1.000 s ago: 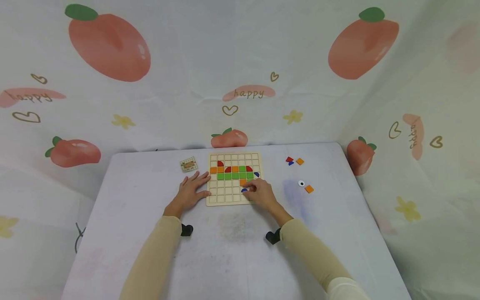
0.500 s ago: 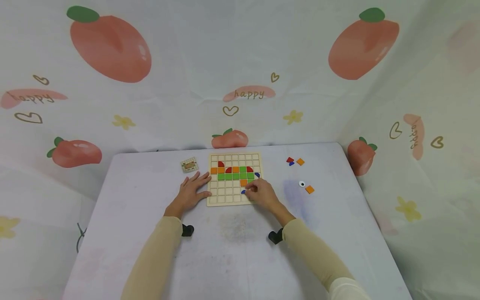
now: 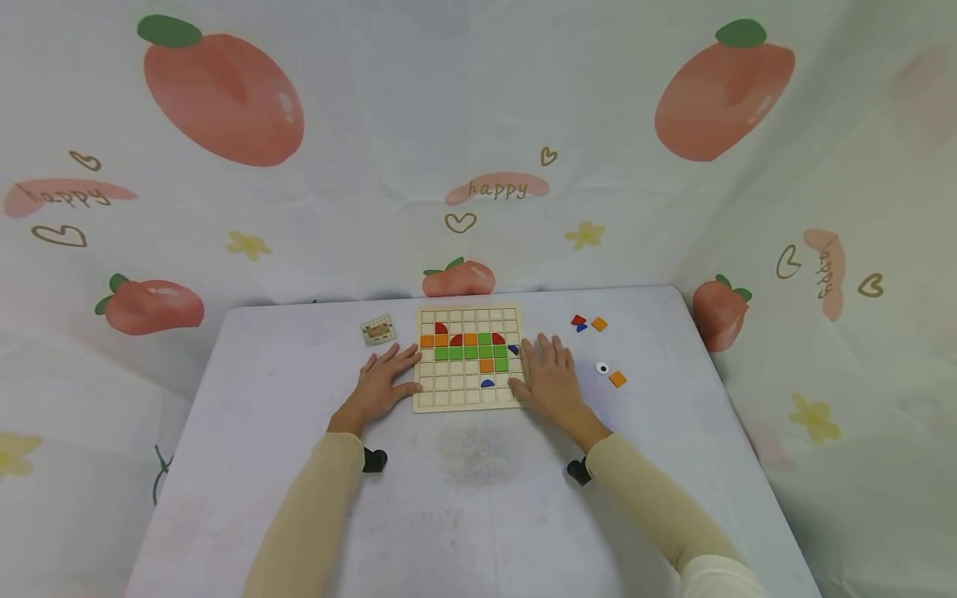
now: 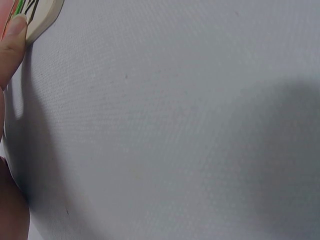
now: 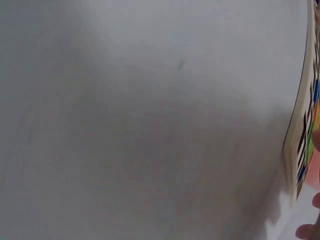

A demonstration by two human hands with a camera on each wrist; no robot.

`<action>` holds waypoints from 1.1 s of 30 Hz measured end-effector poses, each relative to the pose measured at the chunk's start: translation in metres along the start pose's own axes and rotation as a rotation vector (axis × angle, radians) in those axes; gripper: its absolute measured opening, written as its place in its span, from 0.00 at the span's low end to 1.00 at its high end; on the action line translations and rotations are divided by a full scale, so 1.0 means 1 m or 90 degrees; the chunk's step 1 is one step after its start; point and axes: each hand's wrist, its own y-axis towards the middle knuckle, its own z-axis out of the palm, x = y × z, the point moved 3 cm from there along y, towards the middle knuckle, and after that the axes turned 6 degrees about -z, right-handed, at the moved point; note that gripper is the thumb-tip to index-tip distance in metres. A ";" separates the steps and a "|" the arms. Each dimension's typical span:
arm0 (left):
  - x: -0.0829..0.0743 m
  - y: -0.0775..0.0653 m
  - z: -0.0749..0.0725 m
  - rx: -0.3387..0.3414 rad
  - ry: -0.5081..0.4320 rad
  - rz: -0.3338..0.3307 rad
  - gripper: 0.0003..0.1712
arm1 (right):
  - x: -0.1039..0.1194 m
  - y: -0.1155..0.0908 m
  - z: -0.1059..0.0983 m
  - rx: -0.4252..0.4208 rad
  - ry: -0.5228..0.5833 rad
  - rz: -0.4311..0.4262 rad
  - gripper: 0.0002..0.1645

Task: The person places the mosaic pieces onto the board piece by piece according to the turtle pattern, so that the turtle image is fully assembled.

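A square wooden grid board lies on the table. Green squares, orange squares and red quarter-round tiles fill some of its cells. One blue half-round tile sits in a lower cell; another blue tile is near the right edge. My left hand rests with spread fingers at the board's left edge, its thumb on the rim in the left wrist view. Along the right edge my right hand has its fingers extended and holds nothing. In the right wrist view only a few fingertips show beside the board.
A small picture card lies left of the board. To the right are a red tile, a blue tile, an orange square, a white eye disc and another orange square. A patterned cloth backdrop rises behind the table.
My right hand has let go of the blue half-round tile in the lower cell, straightened its fingers and moved right to the board's edge. My left hand has stayed in place.
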 end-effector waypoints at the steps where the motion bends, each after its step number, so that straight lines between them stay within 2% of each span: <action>1: 0.000 0.000 0.000 0.000 0.001 0.000 0.44 | -0.005 -0.001 0.000 0.014 -0.003 0.008 0.49; 10: -0.001 -0.003 -0.002 -0.005 -0.010 0.008 0.43 | -0.048 -0.014 0.001 0.058 -0.035 0.061 0.54; 18: -0.002 -0.003 0.000 -0.010 -0.009 0.011 0.42 | -0.081 -0.028 -0.007 0.037 -0.028 0.080 0.52; 26: -0.001 -0.002 0.000 -0.014 -0.006 0.014 0.42 | -0.107 -0.042 -0.014 0.009 -0.014 0.074 0.43; 33: -0.001 -0.002 0.000 -0.013 -0.002 0.013 0.42 | -0.116 -0.048 -0.018 -0.026 -0.071 0.054 0.29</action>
